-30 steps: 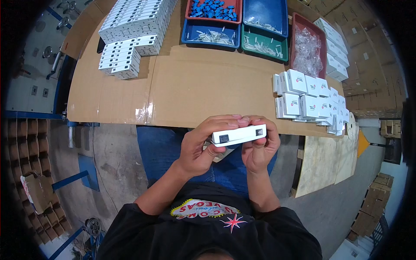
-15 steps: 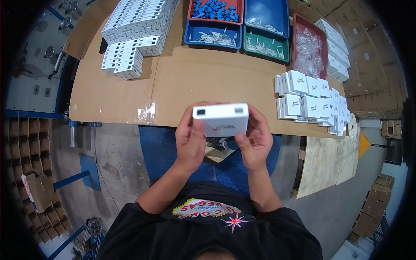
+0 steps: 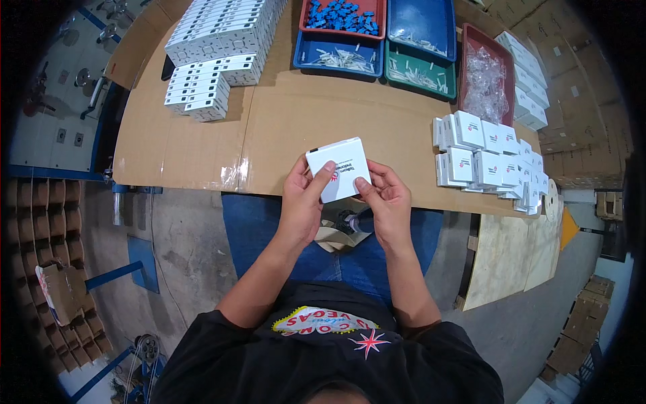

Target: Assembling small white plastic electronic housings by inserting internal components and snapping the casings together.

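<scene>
A flat white square plastic box [image 3: 345,158] with red and dark print faces up between my two hands, near the front edge of the table. My left hand [image 3: 306,192] grips its left side, with the thumb lying across the printed face. At the lower right corner, my right hand [image 3: 385,198] pinches the box, thumb on top and fingers behind. A small dark opening shows on the box's far left edge. The underside is hidden.
Stacked white boxes [image 3: 225,40] stand at the far left of the cardboard-covered table [image 3: 282,121]. Trays hold blue parts [image 3: 343,17], white pieces [image 3: 343,59] and clear plastic pieces [image 3: 484,84]. More printed white boxes [image 3: 488,158] are grouped at the right.
The box has been tilted and turned, so its printed face now points up instead of its narrow edge. My right hand has shifted to its lower corner.
</scene>
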`<action>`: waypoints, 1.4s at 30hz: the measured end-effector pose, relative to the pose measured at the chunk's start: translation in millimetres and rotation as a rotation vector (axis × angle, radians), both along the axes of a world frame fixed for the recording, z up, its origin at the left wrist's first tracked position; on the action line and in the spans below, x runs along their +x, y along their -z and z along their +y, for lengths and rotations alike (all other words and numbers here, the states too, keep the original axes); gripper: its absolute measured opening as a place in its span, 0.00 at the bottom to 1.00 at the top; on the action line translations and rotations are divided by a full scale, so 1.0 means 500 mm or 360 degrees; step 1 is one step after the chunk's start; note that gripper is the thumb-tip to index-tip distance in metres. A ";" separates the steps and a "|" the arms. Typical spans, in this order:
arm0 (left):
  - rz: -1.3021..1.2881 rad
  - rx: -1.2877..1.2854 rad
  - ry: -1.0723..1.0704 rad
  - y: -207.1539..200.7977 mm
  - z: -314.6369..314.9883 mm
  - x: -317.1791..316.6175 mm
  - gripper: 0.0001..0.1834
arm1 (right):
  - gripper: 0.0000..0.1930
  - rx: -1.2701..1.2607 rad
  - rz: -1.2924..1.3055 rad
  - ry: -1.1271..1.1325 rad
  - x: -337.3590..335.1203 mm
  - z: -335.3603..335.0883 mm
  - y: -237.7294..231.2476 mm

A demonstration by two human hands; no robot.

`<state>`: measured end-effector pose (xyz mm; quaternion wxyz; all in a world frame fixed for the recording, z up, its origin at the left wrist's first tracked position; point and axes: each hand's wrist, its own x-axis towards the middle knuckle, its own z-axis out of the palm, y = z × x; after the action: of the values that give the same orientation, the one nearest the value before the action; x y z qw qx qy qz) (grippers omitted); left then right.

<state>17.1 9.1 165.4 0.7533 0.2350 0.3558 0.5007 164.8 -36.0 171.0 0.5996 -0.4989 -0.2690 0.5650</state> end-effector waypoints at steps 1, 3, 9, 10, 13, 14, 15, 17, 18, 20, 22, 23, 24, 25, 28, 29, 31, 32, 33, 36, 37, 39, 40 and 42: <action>0.0001 -0.0003 0.0000 -0.004 0.004 -0.001 0.19 | 0.22 -0.0003 0.0001 0.0000 0.002 -0.002 0.003; 0.0083 -0.0001 0.0059 -0.017 0.012 -0.002 0.18 | 0.24 0.0139 -0.0071 -0.0125 0.005 -0.005 0.007; 0.0068 0.0023 0.0157 0.001 0.020 -0.020 0.16 | 0.27 0.0125 -0.0009 -0.0180 0.002 -0.001 0.010; 0.0068 0.0024 0.0157 -0.001 0.020 -0.018 0.16 | 0.27 0.0125 -0.0010 -0.0180 0.004 -0.001 0.014; 0.0049 -0.0049 0.0131 -0.005 0.022 -0.013 0.16 | 0.27 0.0079 -0.0020 -0.0142 0.006 0.000 0.014; -0.0014 -0.0097 0.0146 -0.004 0.022 -0.014 0.16 | 0.26 0.0138 -0.0014 -0.0150 0.006 0.001 0.005; -0.0078 -0.0145 0.0163 -0.003 0.022 -0.016 0.17 | 0.26 0.0196 -0.0008 -0.0158 0.006 0.002 -0.004; -0.0171 -0.0212 0.0110 -0.002 0.025 -0.024 0.18 | 0.26 0.0271 -0.0119 -0.0049 -0.002 0.007 -0.016; -0.0265 -0.0278 0.0061 -0.001 0.025 -0.027 0.18 | 0.27 0.0346 -0.0231 0.0064 -0.005 0.008 -0.017; -0.0170 -0.0234 0.0009 -0.004 0.024 -0.019 0.20 | 0.24 0.0420 -0.0423 0.0122 0.012 0.005 -0.009; -0.0068 -0.0189 -0.0048 -0.005 0.023 -0.016 0.21 | 0.22 0.0493 -0.0609 0.0177 0.022 0.001 0.005; -0.0040 -0.0133 -0.0036 -0.003 0.021 -0.016 0.21 | 0.18 0.0538 -0.0690 0.0200 0.024 -0.004 0.012; -0.0013 -0.0077 -0.0023 -0.001 0.020 -0.016 0.21 | 0.14 0.0583 -0.0771 0.0223 0.025 -0.006 0.015; -0.0013 -0.0079 -0.0022 0.001 0.019 -0.014 0.21 | 0.14 0.0582 -0.0771 0.0224 0.022 -0.007 0.014; 0.0056 -0.0047 -0.0060 0.010 0.015 -0.007 0.23 | 0.09 0.0529 -0.0897 0.0250 0.010 -0.005 0.007; 0.0116 0.0014 -0.0082 0.016 0.013 -0.005 0.23 | 0.12 0.0563 -0.1015 0.0159 0.007 -0.002 0.007; 0.0177 0.0075 -0.0105 0.017 0.007 0.001 0.23 | 0.15 0.0597 -0.1130 0.0067 -0.006 0.002 0.001; 0.0127 0.0095 -0.0097 0.016 0.002 0.004 0.23 | 0.19 0.0625 -0.1277 -0.0005 -0.018 0.003 -0.008; 0.0077 0.0116 -0.0089 0.015 -0.004 0.008 0.23 | 0.23 0.0652 -0.1424 -0.0079 -0.028 0.003 -0.012; -0.0207 0.0271 0.0041 0.016 -0.022 0.012 0.23 | 0.30 0.0648 -0.1422 -0.0044 -0.046 0.004 -0.009; -0.0272 0.0246 0.0031 0.009 -0.027 0.020 0.24 | 0.30 0.0608 -0.1377 0.0029 -0.052 0.005 -0.018; 0.0020 0.0389 0.0056 0.017 -0.023 0.016 0.24 | 0.28 0.0446 -0.1143 -0.0006 -0.038 -0.003 -0.002; 0.0304 0.0526 0.0096 0.019 -0.019 0.018 0.25 | 0.27 0.0276 -0.0919 -0.0028 -0.027 -0.007 0.013; 0.0460 0.0614 -0.0058 0.014 -0.008 0.024 0.26 | 0.22 0.0311 -0.0793 0.0025 -0.020 -0.012 0.037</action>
<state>29.0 5.2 158.2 0.6266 0.4374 0.3618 0.5340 154.6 -42.0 152.6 0.5645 -0.5643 -0.4578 0.3916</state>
